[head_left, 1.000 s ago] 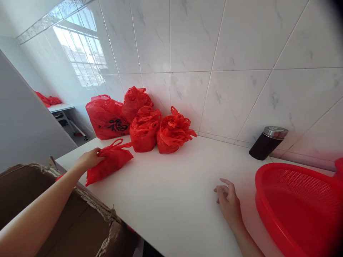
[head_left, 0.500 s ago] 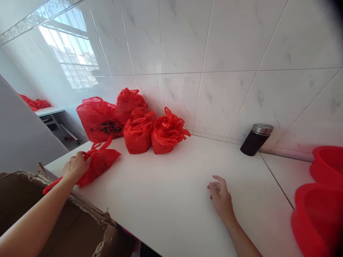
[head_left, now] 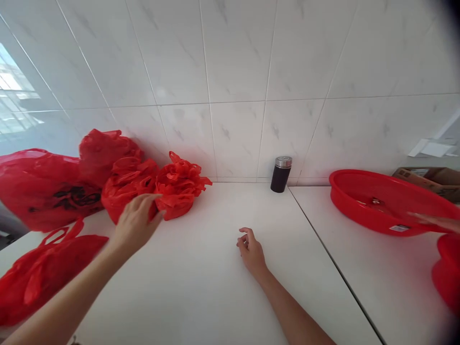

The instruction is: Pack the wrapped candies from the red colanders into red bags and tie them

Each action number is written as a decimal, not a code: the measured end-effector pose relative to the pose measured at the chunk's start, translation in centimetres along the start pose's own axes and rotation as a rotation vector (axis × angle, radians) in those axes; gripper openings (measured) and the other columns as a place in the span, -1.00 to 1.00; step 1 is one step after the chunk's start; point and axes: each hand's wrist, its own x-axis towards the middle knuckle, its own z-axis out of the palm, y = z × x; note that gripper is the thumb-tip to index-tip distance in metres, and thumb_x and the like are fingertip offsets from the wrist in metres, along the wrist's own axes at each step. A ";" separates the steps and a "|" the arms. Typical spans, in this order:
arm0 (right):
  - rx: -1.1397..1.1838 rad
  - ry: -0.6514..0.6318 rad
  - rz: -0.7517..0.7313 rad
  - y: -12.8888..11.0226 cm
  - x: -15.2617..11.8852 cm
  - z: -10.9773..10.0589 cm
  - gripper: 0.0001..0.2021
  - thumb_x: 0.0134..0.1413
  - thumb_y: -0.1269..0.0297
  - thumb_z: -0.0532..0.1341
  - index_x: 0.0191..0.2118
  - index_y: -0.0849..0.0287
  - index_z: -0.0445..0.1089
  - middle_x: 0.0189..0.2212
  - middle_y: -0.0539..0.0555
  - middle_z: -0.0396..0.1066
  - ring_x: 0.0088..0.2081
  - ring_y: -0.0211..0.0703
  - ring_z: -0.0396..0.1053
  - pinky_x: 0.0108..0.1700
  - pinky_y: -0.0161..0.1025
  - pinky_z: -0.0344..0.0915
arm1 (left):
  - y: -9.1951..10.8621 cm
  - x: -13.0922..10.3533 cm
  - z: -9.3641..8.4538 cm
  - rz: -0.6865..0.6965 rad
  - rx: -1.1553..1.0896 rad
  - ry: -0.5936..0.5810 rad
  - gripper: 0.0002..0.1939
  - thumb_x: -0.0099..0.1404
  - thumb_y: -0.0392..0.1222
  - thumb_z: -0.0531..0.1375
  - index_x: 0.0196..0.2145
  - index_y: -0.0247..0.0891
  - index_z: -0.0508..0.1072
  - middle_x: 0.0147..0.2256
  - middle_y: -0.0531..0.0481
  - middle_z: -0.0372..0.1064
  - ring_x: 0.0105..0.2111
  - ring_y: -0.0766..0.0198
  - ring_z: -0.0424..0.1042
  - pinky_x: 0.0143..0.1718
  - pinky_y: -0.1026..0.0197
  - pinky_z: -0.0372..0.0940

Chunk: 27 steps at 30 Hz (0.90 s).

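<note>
A person's left hand (head_left: 138, 223) is hovering, fingers and thumb parted and grasping nothing, in front of a bunched red bag (head_left: 179, 179); whether the two are touching, one cannot tell. Well apart from it, the right hand (head_left: 251, 249) is curling loosely and emptily over the middle of a white tabletop (head_left: 201, 292). A flatter red bag (head_left: 68, 254) is lying at front left. A black bottle (head_left: 279, 178) is standing near the tiled wall (head_left: 237, 57). At right, another person's blurred hand (head_left: 443, 223) is extending by a red basin (head_left: 362, 214).
</note>
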 end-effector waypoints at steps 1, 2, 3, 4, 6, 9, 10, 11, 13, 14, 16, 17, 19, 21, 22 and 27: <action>0.003 -0.002 -0.004 -0.1 -0.1 -0.1 -0.71 0.16 0.13 0.01 -0.03 0.03 0.25 -0.41 -0.07 0.35 -0.52 -0.24 0.28 -0.44 -0.28 0.26 | 1.5 0.6 0.6 0.034 -0.023 -0.022 -0.54 0.31 0.07 -0.01 0.10 -0.10 0.29 0.10 -0.12 0.25 0.12 -0.05 0.22 0.13 0.00 0.15; 0.006 -0.003 -0.007 -0.1 -0.2 -0.2 -0.72 0.16 0.13 0.01 -0.03 0.02 0.25 -0.41 -0.07 0.36 -0.52 -0.24 0.28 -0.45 -0.28 0.25 | 2.6 1.2 1.3 0.052 -0.039 -0.038 -0.57 0.32 0.04 -0.01 0.07 -0.10 0.32 0.08 -0.11 0.27 0.09 -0.04 0.24 0.11 0.02 0.17; 0.008 -0.004 -0.011 -0.1 -0.3 -0.3 -0.72 0.16 0.14 0.01 -0.04 0.02 0.26 -0.42 -0.07 0.36 -0.52 -0.23 0.28 -0.45 -0.29 0.24 | 3.5 1.9 1.9 0.057 -0.047 -0.038 -0.60 0.33 0.02 -0.02 0.05 -0.10 0.34 0.06 -0.09 0.29 0.07 -0.03 0.25 0.09 0.03 0.19; 0.003 -0.005 -0.015 -0.1 -0.3 -0.4 -0.73 0.16 0.14 0.01 -0.05 0.01 0.26 -0.42 -0.07 0.36 -0.52 -0.23 0.28 -0.45 -0.29 0.23 | 4.0 2.8 2.5 0.050 -0.049 -0.023 -0.62 0.35 -0.01 -0.04 0.02 -0.10 0.36 0.04 -0.09 0.31 0.05 -0.01 0.26 0.08 0.04 0.20; -0.015 -0.014 -0.024 0.0 -0.3 -0.4 -0.75 0.16 0.15 0.01 -0.07 0.01 0.27 -0.44 -0.08 0.36 -0.52 -0.23 0.29 -0.45 -0.29 0.23 | 4.6 4.7 3.4 0.020 -0.043 0.020 -0.63 0.37 -0.05 -0.08 0.01 -0.14 0.37 0.02 -0.12 0.31 0.04 0.00 0.26 0.09 0.05 0.19; -0.053 -0.009 -0.049 0.2 -0.1 -0.2 -0.77 0.16 0.16 0.01 -0.09 0.00 0.28 -0.45 -0.09 0.36 -0.52 -0.23 0.30 -0.43 -0.29 0.21 | 4.8 8.0 4.5 -0.056 -0.012 0.075 -0.58 0.38 -0.09 -0.08 0.12 -0.21 0.28 0.09 -0.20 0.22 0.09 -0.02 0.20 0.10 0.02 0.18; -0.062 -0.008 -0.055 0.2 0.0 -0.2 -0.77 0.16 0.16 0.02 -0.10 0.00 0.28 -0.45 -0.10 0.36 -0.52 -0.23 0.29 -0.43 -0.29 0.21 | 4.8 9.0 4.8 -0.084 0.000 0.082 -0.54 0.37 -0.09 -0.04 0.18 -0.21 0.21 0.14 -0.22 0.15 0.12 -0.06 0.17 0.10 0.00 0.18; -0.069 -0.007 -0.059 0.2 0.1 -0.1 -0.77 0.16 0.17 0.02 -0.10 -0.01 0.28 -0.45 -0.10 0.36 -0.53 -0.23 0.29 -0.43 -0.29 0.21 | 4.9 10.0 5.1 -0.109 0.013 0.080 -0.47 0.35 -0.07 0.00 0.24 -0.20 0.13 0.19 -0.25 0.07 0.14 -0.10 0.13 0.08 -0.04 0.19; -0.076 -0.011 -0.055 0.2 0.3 0.1 -0.78 0.16 0.16 0.02 -0.10 -0.01 0.28 -0.45 -0.10 0.36 -0.52 -0.23 0.29 -0.42 -0.29 0.20 | 4.8 11.7 5.8 -0.156 0.037 0.046 -0.33 0.29 -0.03 0.11 0.30 -0.12 0.01 0.29 -0.27 -0.12 0.19 -0.22 0.05 0.03 -0.11 0.23; -0.075 -0.016 -0.050 0.2 0.3 0.1 -0.78 0.16 0.16 0.02 -0.10 -0.01 0.28 -0.46 -0.09 0.36 -0.52 -0.22 0.29 -0.42 -0.29 0.20 | 4.7 12.5 6.1 -0.178 0.047 0.011 -0.27 0.26 -0.02 0.16 0.31 -0.08 -0.02 0.32 -0.28 -0.20 0.20 -0.27 0.04 -0.01 -0.14 0.25; -0.068 -0.015 -0.042 0.4 0.2 0.1 -0.78 0.15 0.16 0.03 -0.11 -0.02 0.29 -0.47 -0.09 0.36 -0.51 -0.20 0.30 -0.42 -0.28 0.20 | 4.3 13.5 6.8 -0.220 0.058 -0.090 -0.27 0.23 -0.01 0.22 0.29 -0.08 0.06 0.31 -0.28 -0.15 0.16 -0.24 0.13 -0.06 -0.15 0.30; -0.062 -0.013 -0.039 0.5 0.2 0.1 -0.79 0.14 0.16 0.04 -0.11 -0.02 0.29 -0.47 -0.09 0.36 -0.51 -0.19 0.30 -0.43 -0.28 0.19 | 3.9 13.9 7.1 -0.238 0.059 -0.150 -0.34 0.25 -0.01 0.22 0.25 -0.12 0.14 0.27 -0.27 -0.03 0.11 -0.16 0.22 -0.07 -0.14 0.32; -0.050 -0.015 -0.034 0.7 0.1 0.0 -0.80 0.13 0.17 0.05 -0.13 -0.02 0.30 -0.48 -0.09 0.36 -0.51 -0.18 0.30 -0.43 -0.28 0.19 | 3.1 14.3 7.3 -0.263 0.052 -0.255 -0.53 0.30 -0.05 0.19 0.12 -0.22 0.30 0.12 -0.20 0.24 -0.01 0.03 0.35 -0.07 -0.10 0.34; -0.035 -0.036 -0.029 0.2 0.3 0.0 -0.81 0.14 0.18 0.04 -0.15 -0.01 0.30 -0.48 -0.08 0.37 -0.52 -0.19 0.29 -0.44 -0.28 0.20 | 2.2 14.2 7.3 -0.270 0.032 -0.312 -0.64 0.33 -0.08 0.17 0.03 -0.27 0.37 0.00 -0.13 0.35 -0.09 0.13 0.41 -0.09 -0.05 0.36; -0.025 -0.050 -0.031 -0.4 0.5 0.0 -0.81 0.16 0.18 0.03 -0.15 0.00 0.30 -0.48 -0.08 0.36 -0.53 -0.20 0.28 -0.44 -0.28 0.20 | 1.9 14.0 7.1 -0.266 0.016 -0.321 -0.66 0.33 -0.08 0.17 0.01 -0.28 0.38 -0.03 -0.13 0.37 -0.10 0.14 0.42 -0.10 -0.04 0.36; 0.015 0.005 -0.292 -7.5 4.5 1.8 -0.80 0.20 0.22 0.03 -0.10 0.05 0.30 -0.36 -0.01 0.40 -0.41 -0.20 0.34 -0.33 -0.27 0.29 | 1.8 12.2 5.4 -0.155 -0.161 -0.297 -0.59 0.31 -0.01 0.16 0.04 -0.24 0.36 -0.07 -0.14 0.43 -0.10 0.07 0.44 -0.08 -0.01 0.33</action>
